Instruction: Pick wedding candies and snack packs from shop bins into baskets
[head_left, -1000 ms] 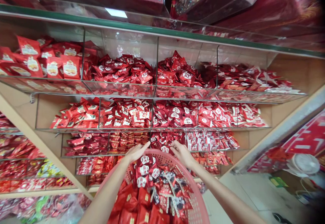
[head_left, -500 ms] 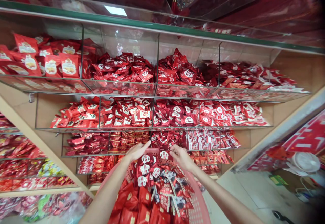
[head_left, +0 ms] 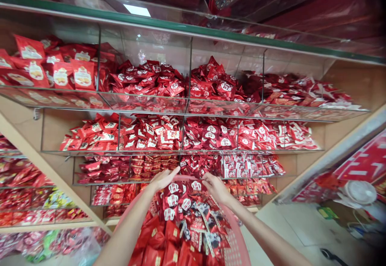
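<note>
A pink plastic basket (head_left: 241,244) full of red snack packets is in front of me at the bottom. My left hand (head_left: 164,179) is closed over its far rim on the left, with the thumb lying along the edge and the other fingers mostly hidden. On the right side of the same rim, my right hand (head_left: 215,187) is closed, its fingertips curled at the edge. Between the hands lie dark red packets (head_left: 172,200) with white labels. Red-and-black patterned packets (head_left: 200,225) sit to the right, and plain red packets (head_left: 172,231) fill the near part.
Stepped shelves with glass dividers (head_left: 190,69) rise ahead, holding many red packets (head_left: 227,141). A green-edged glass shelf (head_left: 187,28) crosses above. At left is another wooden-framed rack (head_left: 72,189). Tiled floor (head_left: 283,221) and a white round container (head_left: 360,191) are at right.
The shelves have shifted very slightly in view as the camera moved. Both hands and the basket keep the same position.
</note>
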Demonstrator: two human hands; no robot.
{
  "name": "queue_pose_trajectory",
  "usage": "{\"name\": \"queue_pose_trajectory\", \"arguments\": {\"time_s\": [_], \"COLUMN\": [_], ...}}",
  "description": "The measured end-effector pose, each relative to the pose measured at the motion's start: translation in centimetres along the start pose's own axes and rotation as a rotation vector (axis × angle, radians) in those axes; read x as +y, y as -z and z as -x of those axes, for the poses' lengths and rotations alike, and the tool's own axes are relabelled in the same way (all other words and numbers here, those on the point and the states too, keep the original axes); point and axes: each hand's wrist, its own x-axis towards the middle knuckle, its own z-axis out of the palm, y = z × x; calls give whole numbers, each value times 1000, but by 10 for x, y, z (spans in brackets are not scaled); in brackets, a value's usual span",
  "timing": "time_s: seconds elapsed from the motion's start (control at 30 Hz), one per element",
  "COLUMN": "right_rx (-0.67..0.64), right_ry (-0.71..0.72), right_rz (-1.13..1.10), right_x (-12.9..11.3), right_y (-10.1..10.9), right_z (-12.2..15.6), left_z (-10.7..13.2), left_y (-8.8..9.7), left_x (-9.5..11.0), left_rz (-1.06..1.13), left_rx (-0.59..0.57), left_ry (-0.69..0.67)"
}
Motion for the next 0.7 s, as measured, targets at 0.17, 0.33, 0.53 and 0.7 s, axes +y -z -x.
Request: {"name": "queue_pose_trajectory", "arguments": {"time_s": [0.17,0.33,0.53,0.7], "right_rx": [-8,-55,-124,-140], "right_ry": [-68,-264,-497,-559], "right_rz": [-212,-546,-696,-642], "right_x": [-2,-2,2,4], "right_y": [-2,-11,-17,-24], "right_z": [-2,-4,-4,-7], "left_z": [-1,-1,0,-1], "left_y": [-1,-1,0,-2], "left_x": [-2,-1,1,-1], "left_rz": [-4,-15,-15,-13], "left_rx": [5,2,-6,0], "left_ry": [3,6,-3,-16]}}
